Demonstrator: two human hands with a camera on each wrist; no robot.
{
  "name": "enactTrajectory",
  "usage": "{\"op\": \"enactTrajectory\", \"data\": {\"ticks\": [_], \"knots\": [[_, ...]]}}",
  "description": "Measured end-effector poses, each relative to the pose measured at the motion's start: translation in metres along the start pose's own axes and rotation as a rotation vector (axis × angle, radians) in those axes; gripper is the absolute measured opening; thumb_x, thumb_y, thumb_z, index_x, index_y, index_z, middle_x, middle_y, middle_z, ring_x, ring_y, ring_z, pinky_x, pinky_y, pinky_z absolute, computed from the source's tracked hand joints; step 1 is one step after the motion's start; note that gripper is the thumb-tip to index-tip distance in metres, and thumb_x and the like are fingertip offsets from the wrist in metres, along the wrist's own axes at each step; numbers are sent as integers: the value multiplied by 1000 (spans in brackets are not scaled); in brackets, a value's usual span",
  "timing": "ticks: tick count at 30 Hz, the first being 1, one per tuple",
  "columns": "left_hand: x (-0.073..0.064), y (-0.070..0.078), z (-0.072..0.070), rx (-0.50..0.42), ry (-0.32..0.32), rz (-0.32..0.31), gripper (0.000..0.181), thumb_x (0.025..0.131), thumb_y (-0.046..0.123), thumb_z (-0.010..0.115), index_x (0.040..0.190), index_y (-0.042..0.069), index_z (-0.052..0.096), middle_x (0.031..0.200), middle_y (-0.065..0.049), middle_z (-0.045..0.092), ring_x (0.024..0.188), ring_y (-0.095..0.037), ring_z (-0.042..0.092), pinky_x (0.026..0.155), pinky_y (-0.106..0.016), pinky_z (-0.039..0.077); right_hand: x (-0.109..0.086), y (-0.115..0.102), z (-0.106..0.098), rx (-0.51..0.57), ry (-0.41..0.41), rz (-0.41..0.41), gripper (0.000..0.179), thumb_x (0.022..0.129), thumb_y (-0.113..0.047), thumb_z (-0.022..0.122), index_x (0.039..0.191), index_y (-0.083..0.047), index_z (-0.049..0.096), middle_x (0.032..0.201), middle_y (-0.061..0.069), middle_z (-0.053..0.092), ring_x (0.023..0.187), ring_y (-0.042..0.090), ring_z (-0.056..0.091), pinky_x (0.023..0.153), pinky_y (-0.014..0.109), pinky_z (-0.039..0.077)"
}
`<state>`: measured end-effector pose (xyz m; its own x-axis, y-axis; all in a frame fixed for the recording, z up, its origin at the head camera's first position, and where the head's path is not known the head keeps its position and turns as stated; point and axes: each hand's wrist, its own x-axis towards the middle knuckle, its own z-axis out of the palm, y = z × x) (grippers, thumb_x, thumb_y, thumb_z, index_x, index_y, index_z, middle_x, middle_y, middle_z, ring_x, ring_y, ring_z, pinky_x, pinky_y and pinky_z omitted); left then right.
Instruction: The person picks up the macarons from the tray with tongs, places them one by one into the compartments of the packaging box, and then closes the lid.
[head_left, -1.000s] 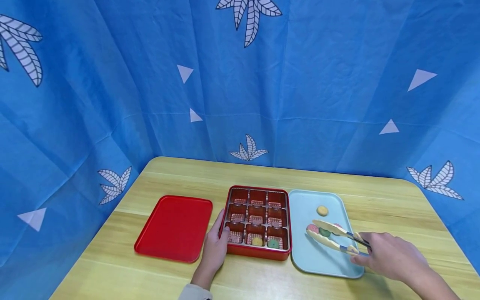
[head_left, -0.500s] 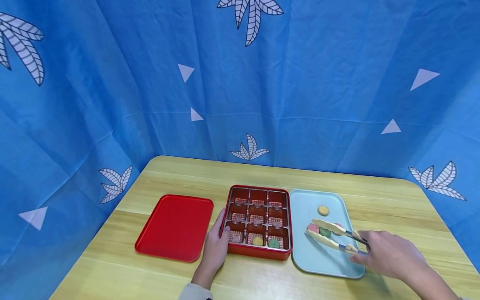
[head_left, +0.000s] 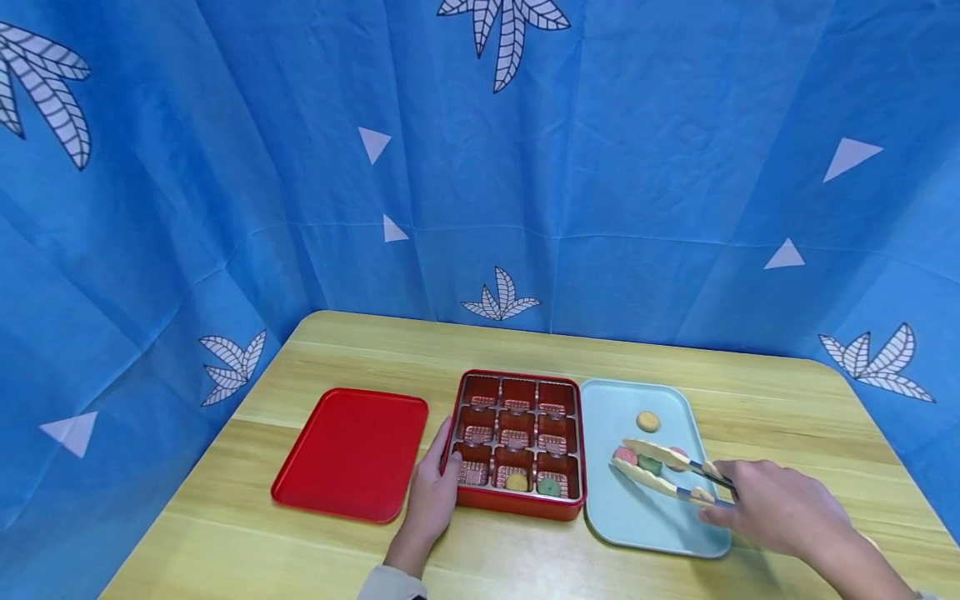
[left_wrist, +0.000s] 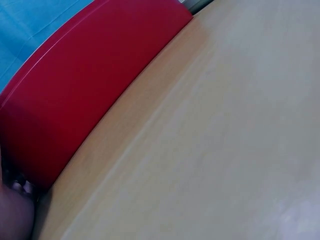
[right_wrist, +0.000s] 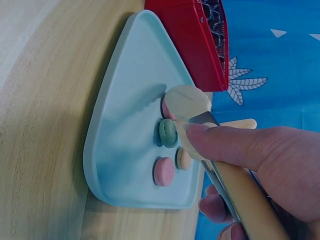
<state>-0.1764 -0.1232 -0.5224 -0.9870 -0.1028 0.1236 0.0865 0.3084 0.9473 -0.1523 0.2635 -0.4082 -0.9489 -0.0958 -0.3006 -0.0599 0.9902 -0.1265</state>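
Observation:
My right hand [head_left: 776, 504] grips food tongs [head_left: 675, 493] over the pale blue tray [head_left: 652, 525]. The tongs' arms stand apart, with a pink macaron [head_left: 625, 456] between the tips. A green macaron [head_left: 649, 465] also shows between the arms. Another pink macaron [right_wrist: 164, 171] and a yellow macaron [head_left: 648, 422] lie on the tray. In the right wrist view, a tong tip partly hides one pink macaron. My left hand [head_left: 431, 492] holds the red box [head_left: 517, 502] at its near left corner, thumb at the rim. Its front row contains a yellow macaron [head_left: 517, 482] and a green one.
Left of the box, a flat red tray or lid [head_left: 351, 454] lies on the wooden table [head_left: 285, 550]. The box has a compartmented insert and stands against the blue tray's left edge. A blue patterned cloth [head_left: 480, 167] hangs behind the table.
Hands, tongs and macarons keep nearly the same places. The whole head view has shifted only slightly.

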Motion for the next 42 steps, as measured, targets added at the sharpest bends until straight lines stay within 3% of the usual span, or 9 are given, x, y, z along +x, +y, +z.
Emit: {"op": "enactTrajectory", "data": {"ticks": [19, 27, 35, 42], "knots": [[0, 1, 0, 11, -6, -13, 54, 96, 13, 46, 148, 18, 33, 142, -6, 47, 135, -25, 37, 109, -49, 32, -3, -2, -2, 13, 33, -10, 53, 70, -59, 71, 99, -15, 62, 64, -2, 46, 57, 15, 41, 46, 31, 29], [-1, 1, 0, 14, -5, -13, 54, 96, 13, 47, 148, 18, 34, 141, -5, 48, 134, -24, 37, 109, -48, 31, -9, -4, -1, 24, 115, -16, 44, 70, -55, 72, 89, -18, 59, 61, -2, 42, 55, 15, 38, 45, 30, 26], [-1, 1, 1, 30, 5, 4, 54, 95, 11, 47, 147, 15, 34, 141, -7, 48, 135, -25, 36, 110, -47, 31, -12, -4, -5, 29, 143, -20, 46, 70, -59, 71, 87, -19, 58, 60, -2, 38, 54, 15, 37, 44, 31, 25], [-1, 2, 0, 31, 12, 7, 54, 95, 12, 47, 147, 16, 34, 141, -7, 48, 135, -25, 36, 110, -48, 30, -15, -6, -6, 17, 195, -47, 41, 71, -57, 71, 75, -21, 50, 59, -3, 37, 54, 14, 36, 44, 30, 24]]}}
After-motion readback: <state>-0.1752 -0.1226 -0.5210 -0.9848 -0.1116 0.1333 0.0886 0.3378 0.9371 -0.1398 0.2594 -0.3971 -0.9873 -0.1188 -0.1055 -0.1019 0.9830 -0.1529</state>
